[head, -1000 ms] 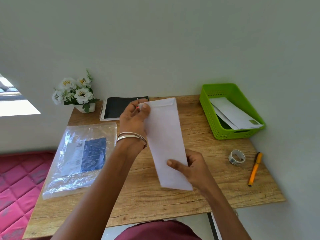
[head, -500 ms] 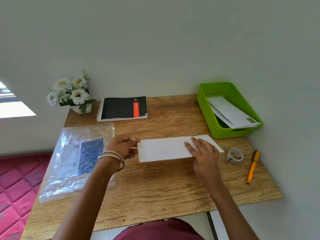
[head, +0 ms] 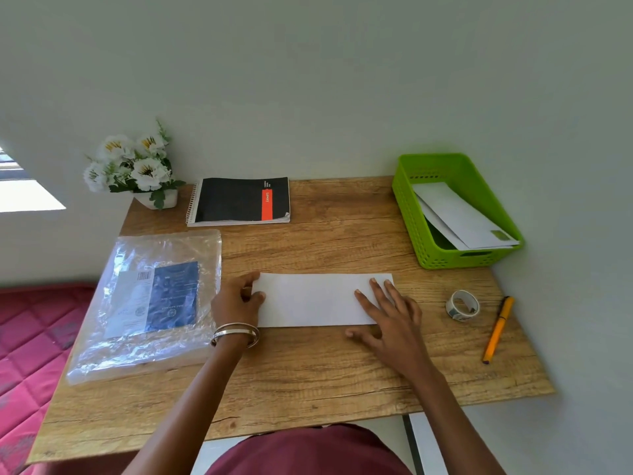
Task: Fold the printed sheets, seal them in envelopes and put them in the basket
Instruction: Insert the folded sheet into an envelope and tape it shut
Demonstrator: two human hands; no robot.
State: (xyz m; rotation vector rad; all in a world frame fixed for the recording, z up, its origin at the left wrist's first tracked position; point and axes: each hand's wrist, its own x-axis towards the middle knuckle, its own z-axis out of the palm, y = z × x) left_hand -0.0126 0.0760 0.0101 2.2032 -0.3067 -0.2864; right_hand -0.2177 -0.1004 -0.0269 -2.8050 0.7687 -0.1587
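Far left of my left hand: flowers [head: 132, 166] at the wall corner, and a plastic packet [head: 150, 303] lying flat, its edge just beside that wrist. Beyond the left hand, against the wall, a notebook [head: 241, 200].

Left hand [head: 238, 301]: fingers curled at the envelope's left end, thumb and fingertips touching the edge. Looks like a light pinch or a steadying hold; I cannot tell whether it really clamps the paper. Bangles [head: 235, 334] on the wrist.

Envelope [head: 315, 299]: long white piece flat on the table [head: 308, 378], lying lengthwise between my two hands. I read it as an envelope, but a folded sheet would look the same from here. No flap or print visible.

Right hand [head: 387, 311]: open, fingers spread and flat, pressing down on the right end; thumb off the paper, on the wood.

Right of that hand: tape roll [head: 462, 306], near but apart, then a pen [head: 498, 329] just past it. Beyond the right hand, at the wall, the basket [head: 407, 214], already holding at least two white envelopes [head: 459, 217].

Step, my judgement: flattening or creasing this piece on the table, sealing likely not done yet. Next move probably calls for the right hand to lift off and reach for the tape while the left keeps the envelope pinned, then close it and carry it over to the basket.
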